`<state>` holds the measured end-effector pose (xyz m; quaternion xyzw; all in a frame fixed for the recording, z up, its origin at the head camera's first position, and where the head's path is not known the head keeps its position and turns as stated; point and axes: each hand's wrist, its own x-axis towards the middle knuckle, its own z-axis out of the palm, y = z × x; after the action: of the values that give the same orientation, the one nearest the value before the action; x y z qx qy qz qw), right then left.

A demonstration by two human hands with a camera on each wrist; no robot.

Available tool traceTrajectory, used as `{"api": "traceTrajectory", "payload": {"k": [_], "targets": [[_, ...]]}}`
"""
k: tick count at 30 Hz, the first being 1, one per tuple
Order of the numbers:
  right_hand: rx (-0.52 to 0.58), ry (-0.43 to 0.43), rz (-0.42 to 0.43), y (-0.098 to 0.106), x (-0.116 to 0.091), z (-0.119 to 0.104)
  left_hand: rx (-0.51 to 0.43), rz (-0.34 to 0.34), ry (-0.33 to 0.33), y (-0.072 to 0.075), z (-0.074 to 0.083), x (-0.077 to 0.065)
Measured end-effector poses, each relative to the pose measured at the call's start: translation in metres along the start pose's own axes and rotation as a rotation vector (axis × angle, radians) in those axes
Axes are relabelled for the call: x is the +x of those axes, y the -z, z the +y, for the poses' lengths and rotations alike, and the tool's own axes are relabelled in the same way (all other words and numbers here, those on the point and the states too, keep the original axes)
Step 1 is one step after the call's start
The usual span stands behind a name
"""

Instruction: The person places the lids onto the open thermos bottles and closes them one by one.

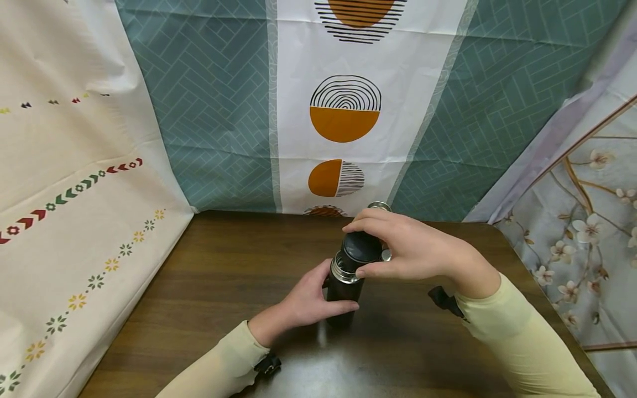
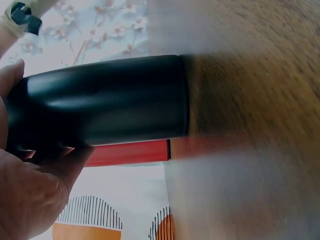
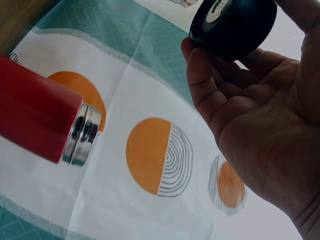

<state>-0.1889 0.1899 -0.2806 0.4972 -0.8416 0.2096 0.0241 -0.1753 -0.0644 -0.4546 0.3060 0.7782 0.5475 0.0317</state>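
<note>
- The left hand [image 1: 313, 296] has its fingers wrapped round the black flask [image 1: 345, 292], upright near the middle of the worktop [image 1: 224, 293].
- The right hand [image 1: 413, 243] grips the black lid [image 1: 361, 247] by its sides, off the flask's bare neck.
- The lid could slip, since only fingertips and thumb seem to hold it; a loose left grip might let the flask tip.
- The red flask [image 3: 40, 110] stands just beyond, so a careless right arm could knock it.
- The worktop is shiny brown wood; patterned cloths [image 1: 214, 110] hang left, far and right.
</note>
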Motion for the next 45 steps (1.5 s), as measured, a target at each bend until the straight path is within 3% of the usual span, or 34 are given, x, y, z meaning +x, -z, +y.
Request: {"api": "traceTrajectory", "payload": {"k": [14,45], "targets": [[-0.012,0.022,-0.018,-0.01,0.012,-0.004,-0.007,-0.018,0.017,0.001,0.001,0.0],[-0.037,0.027,-0.014,-0.024,0.009,0.0,-0.018,-0.028,0.006,0.0,-0.001,0.0]]}}
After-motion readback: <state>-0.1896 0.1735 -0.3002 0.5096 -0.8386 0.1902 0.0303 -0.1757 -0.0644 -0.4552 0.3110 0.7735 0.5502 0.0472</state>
